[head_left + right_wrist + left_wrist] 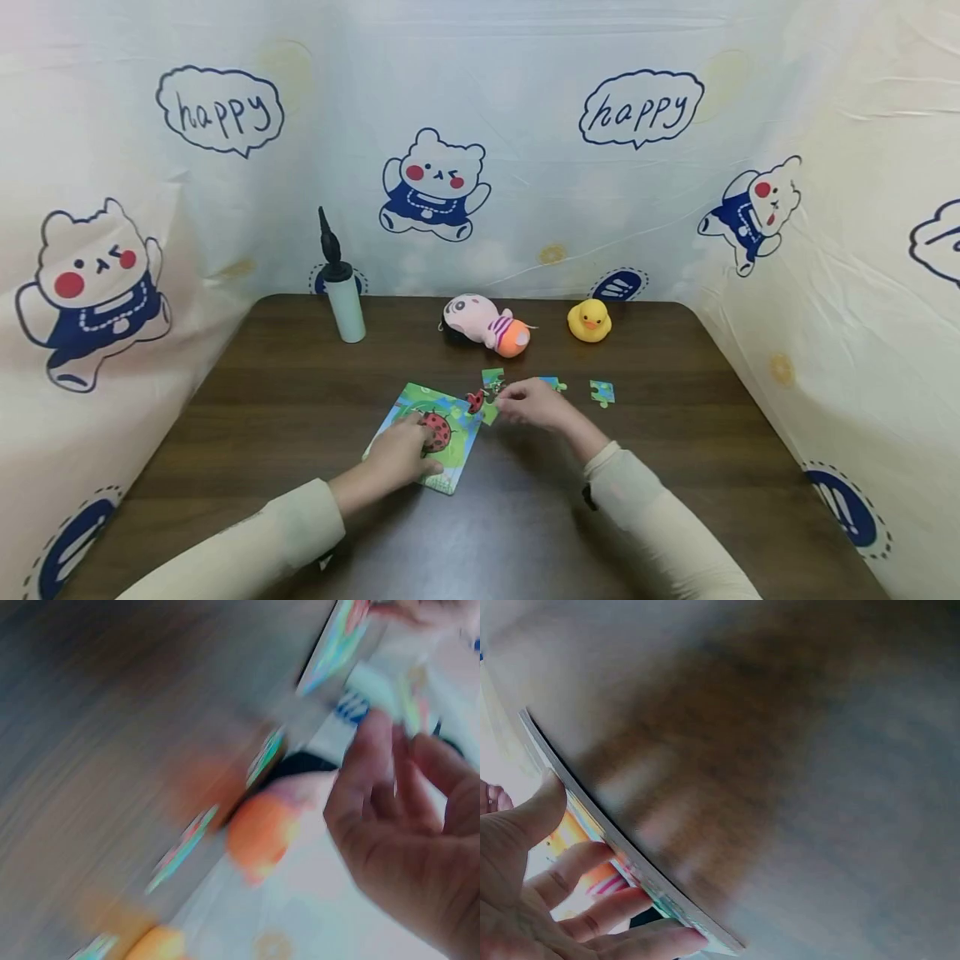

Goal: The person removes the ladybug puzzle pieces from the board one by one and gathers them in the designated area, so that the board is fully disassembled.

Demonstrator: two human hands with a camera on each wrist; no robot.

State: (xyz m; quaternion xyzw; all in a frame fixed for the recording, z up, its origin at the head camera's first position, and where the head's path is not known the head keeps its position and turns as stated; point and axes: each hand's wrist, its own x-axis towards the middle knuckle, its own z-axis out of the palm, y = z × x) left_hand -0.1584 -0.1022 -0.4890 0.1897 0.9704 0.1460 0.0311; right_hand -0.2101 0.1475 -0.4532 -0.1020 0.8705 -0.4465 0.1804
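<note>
A square puzzle board (456, 454) with a ladybug picture lies on the table. My left hand (397, 450) rests on its left part, and the left wrist view shows the fingertips (630, 900) touching its face. Just beyond the board's right edge, my right hand (536, 404) pinches a green puzzle piece (411, 709) between thumb and fingertips; the fingers partly hide it. Near this hand are a loose green-blue piece (492, 376) and another piece (553, 382), partly covered by the hand. A separate blue-green piece (602, 392) sits farther right.
Along the back of the brown table (262, 467) stand a pale green hand pump (347, 308) with a black top and a yellow rubber duck (589, 321). Between them lies a pink and orange plush doll (480, 321). A printed cloth hangs behind the table.
</note>
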